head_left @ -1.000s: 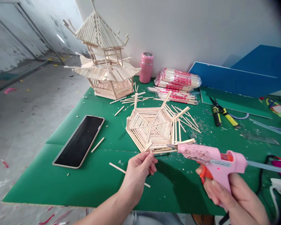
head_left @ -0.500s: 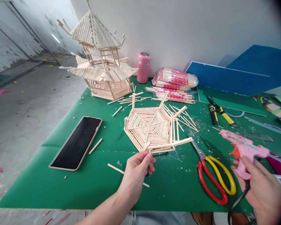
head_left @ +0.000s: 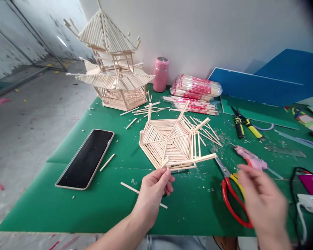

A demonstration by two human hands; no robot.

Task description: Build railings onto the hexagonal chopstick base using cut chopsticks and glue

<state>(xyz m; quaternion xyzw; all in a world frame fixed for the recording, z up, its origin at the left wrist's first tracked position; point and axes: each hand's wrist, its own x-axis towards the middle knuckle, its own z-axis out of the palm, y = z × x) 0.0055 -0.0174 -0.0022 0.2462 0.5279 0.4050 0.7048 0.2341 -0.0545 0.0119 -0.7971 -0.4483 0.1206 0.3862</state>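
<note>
- Where is the workpiece?
- The stick frame (head_left: 167,140) is on the green table top (head_left: 41,208), near the centre of view. Its sticks form a web-like panel, with short posts rising at the corners.
- Condition of the left hand (head_left: 156,184)?
- Positioned at the frame's near edge. Thumb and forefinger are pinched together on that edge; the exact piece between them is mostly covered.
- And the right hand (head_left: 263,198)?
- Blurred, well apart from the frame. It hides part of the handles of the scissors (head_left: 227,175); contact cannot be confirmed. Whether its fingers are spread or pressed together, I cannot tell.
- Location of the glue gun (head_left: 251,158)?
- On the table, just beyond the right hand, nozzle toward the frame's side.
- Other items noted?
- To the left, a phone (head_left: 86,158) with a dark screen, and a short stick (head_left: 107,162) just beside it. At the rear, a pagoda model (head_left: 114,81) stands upright, then a pink bottle (head_left: 161,74), then wrapped stick bundles (head_left: 195,90).
</note>
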